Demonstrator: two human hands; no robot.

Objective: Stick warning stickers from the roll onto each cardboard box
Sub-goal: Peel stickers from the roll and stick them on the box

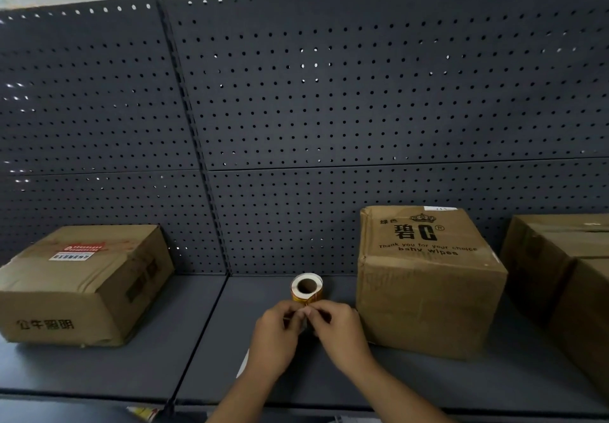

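Observation:
A yellow sticker roll (306, 287) stands on end on the dark shelf (131, 366), in the middle. Just in front of it my left hand (275, 333) and my right hand (336, 327) meet, fingertips pinching the loose strip that comes off the roll. The strip itself is mostly hidden between my fingers. A flat cardboard box (79, 284) with a red and white label on top lies at the left. A taller cardboard box (425, 277) printed "baby wipes" stands right beside my right hand. A third cardboard box (566, 284) sits at the far right edge.
A dark pegboard wall (329, 109) closes off the back of the shelf. A seam between two shelf panels (204, 330) runs from the back to the front edge. Something yellow and white (141, 414) shows below the shelf's front edge.

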